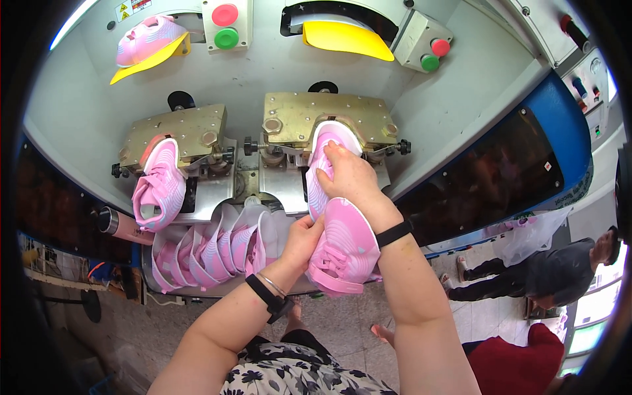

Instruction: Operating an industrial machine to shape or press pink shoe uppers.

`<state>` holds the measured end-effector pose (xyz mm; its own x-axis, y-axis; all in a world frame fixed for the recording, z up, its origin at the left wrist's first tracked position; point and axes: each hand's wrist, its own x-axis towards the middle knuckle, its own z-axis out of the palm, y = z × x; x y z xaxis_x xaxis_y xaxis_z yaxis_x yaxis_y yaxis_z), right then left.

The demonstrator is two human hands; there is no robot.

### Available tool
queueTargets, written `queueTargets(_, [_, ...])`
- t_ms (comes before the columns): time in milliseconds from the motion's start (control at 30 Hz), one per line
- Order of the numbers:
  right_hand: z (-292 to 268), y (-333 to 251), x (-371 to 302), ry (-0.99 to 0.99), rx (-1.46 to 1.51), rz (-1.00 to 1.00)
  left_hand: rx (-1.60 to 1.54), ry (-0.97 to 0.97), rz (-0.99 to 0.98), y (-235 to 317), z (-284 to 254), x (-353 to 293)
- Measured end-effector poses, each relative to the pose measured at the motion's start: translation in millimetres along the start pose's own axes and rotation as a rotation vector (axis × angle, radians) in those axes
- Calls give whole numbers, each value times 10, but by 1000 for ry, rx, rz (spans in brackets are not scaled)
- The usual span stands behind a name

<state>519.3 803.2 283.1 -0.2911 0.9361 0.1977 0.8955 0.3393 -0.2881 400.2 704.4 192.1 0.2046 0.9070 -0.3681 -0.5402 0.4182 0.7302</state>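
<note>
Evidently, pink at the right press [326,108]

Left hand [303,243] pinches the near pink piece [345,243] just to its right; right hand [353,176] rests on the far pink piece [316,178], its grip unclear. Whether the shoe pieces join is hidden, like some fingertips.

The left press [178,125] has one upper [160,191] at its front; the right press [329,108], beside it, a second upper [316,181]. Nearer, a third upper [343,243] is right of a row of uppers [214,253], a bottle [124,224] at the row's left. Button boxes [421,42] sit behind.
</note>
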Motion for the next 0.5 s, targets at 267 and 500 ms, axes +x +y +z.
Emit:
queueTargets(267, [5, 22, 19, 27, -128, -100, 54, 8, 0, -32, -44, 16])
queueTargets(500, [-71, -60, 49, -18, -320, -136, 67, -7, -1, -13, -57, 2])
